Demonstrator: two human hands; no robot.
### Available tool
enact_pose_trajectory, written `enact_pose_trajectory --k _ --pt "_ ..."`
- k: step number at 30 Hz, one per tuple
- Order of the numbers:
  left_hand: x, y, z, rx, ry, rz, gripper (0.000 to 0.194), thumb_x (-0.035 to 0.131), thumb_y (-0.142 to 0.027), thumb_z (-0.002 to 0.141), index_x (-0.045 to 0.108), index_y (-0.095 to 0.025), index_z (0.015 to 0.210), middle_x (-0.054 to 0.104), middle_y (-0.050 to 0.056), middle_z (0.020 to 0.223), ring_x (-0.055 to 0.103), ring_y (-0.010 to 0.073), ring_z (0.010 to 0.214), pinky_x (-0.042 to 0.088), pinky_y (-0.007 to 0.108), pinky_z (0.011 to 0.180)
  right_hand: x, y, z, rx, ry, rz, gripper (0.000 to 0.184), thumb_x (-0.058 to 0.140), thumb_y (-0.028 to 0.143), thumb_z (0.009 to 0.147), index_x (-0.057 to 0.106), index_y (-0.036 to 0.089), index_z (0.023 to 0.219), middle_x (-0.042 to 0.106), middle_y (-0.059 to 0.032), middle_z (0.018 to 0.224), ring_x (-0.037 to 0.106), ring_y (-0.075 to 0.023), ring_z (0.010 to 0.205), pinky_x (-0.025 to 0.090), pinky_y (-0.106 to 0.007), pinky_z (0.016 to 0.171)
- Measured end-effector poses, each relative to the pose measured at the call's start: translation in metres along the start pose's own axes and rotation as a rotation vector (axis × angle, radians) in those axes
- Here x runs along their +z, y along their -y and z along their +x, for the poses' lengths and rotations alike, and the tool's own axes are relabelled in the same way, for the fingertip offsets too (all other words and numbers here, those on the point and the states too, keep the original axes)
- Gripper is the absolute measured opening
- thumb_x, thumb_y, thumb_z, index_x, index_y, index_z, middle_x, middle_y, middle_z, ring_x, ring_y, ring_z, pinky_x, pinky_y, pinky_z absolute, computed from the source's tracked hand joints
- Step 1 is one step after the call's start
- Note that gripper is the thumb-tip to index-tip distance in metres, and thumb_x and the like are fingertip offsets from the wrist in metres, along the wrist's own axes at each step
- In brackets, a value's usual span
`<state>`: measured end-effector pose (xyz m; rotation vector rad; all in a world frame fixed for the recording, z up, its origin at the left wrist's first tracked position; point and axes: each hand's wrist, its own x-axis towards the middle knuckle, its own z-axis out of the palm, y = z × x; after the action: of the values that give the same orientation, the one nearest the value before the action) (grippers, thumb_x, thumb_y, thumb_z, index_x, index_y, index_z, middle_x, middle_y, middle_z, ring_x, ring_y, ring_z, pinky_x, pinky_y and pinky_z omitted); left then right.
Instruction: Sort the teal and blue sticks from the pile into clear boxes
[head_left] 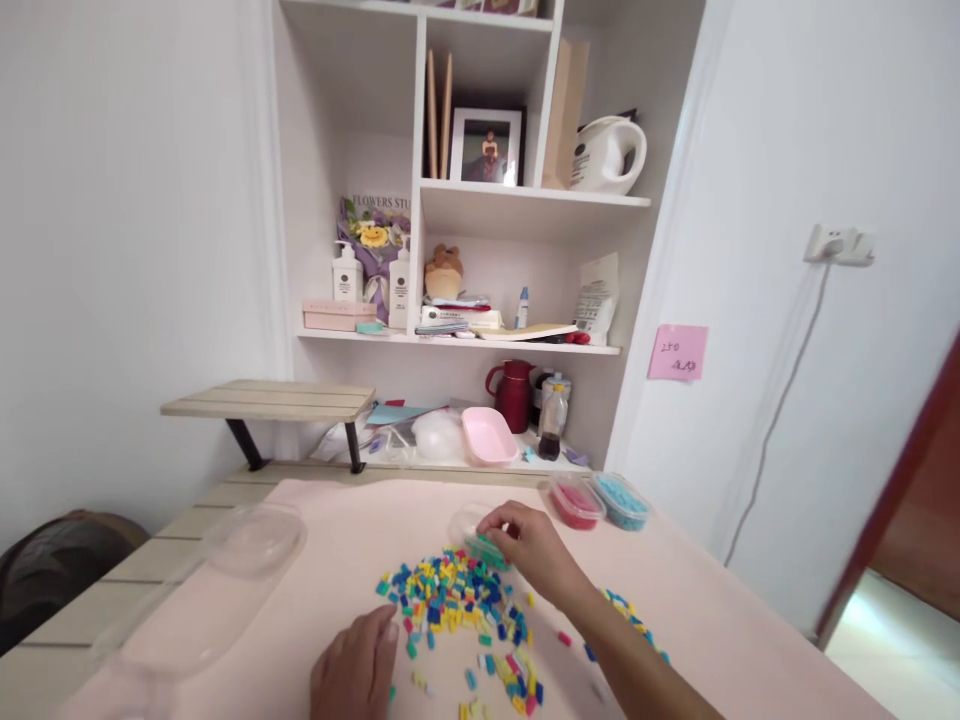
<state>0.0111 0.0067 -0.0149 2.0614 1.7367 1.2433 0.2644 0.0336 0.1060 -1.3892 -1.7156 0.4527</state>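
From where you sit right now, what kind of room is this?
Probably a room in a home: a framed picture and a red jug stand on white shelves, and colourful little pieces lie on a pink cloth.

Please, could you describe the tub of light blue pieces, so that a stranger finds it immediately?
In front of the white shelving lies a pink table cover. Near its far right corner stands the clear tub, just right of a similar tub. Its light blue pieces set it apart from that neighbour's pinkish-red pieces.
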Motion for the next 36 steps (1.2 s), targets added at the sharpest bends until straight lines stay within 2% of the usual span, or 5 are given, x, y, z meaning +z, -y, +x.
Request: enact_pose_trajectory --k 6,9,15,31,36 --pt "-0.012 -0.011 0.000 -0.058 0.094 -0.026 0.045 0.032 -0.048 0.093 0.067 -0.030 0.114 0.072 0.003 0.118 0.062 0.0221 0.112 0.039 0.043 0.104 0.001 -0.018 -0.038 0.020 0.292 -0.311 0.025 0.058 0.009 0.073 0.077 0.025 0.079 0.071 -0.0013 0.088 0.063 -0.0164 0.080 0.041 -0.024 0.070" --pt "-0.016 -0.011 0.002 -0.081 0.182 -0.026 0.044 0.033 -0.048 0.091 0.066 -0.031 0.116 0.071 0.002 0.120 0.060 0.0220 0.115 0.037 0.044 0.106 0.005 -0.024 -0.053 -0.027 0.363 -0.392 0.029 0.057 0.008 0.075 0.078 0.028 0.083 0.069 -0.0007 0.093 0.064 -0.0154 0.084 0.039 -0.022 0.070" --pt "-0.014 -0.010 0.004 -0.089 0.165 -0.007 0.044 0.035 -0.047 0.089 0.067 -0.031 0.114 0.072 0.003 0.116 0.062 0.0226 0.112 0.038 0.045 0.104 0.014 -0.022 -0.060 -0.089 0.340 -0.524 0.027 0.053 0.013 0.085 0.076 0.027 0.085 0.069 -0.0006 0.092 0.064 -0.0148 0.085 0.036 -0.022 0.068" --pt "-0.026 -0.025 0.004 -0.130 0.242 0.000 0.041 0.036 -0.047 0.090 0.065 -0.031 0.115 0.071 0.003 0.119 0.060 0.0233 0.114 0.035 0.046 0.106 0.026 -0.011 -0.060 -0.124 0.429 -0.647 0.014 0.059 0.026 0.090 0.072 0.025 0.088 0.070 -0.0022 0.094 0.063 -0.0180 0.091 0.039 -0.026 0.076" --pt "-0.027 -0.025 0.005 -0.126 0.246 0.012 0.039 0.037 -0.045 0.089 0.066 -0.030 0.111 0.072 0.003 0.115 0.061 0.0229 0.113 0.035 0.045 0.106 0.036 -0.005 -0.066 -0.109 0.389 -0.698 0.017 0.055 0.019 0.088 0.071 0.023 0.086 0.070 -0.0034 0.092 0.063 -0.0194 0.090 0.037 -0.030 0.077"
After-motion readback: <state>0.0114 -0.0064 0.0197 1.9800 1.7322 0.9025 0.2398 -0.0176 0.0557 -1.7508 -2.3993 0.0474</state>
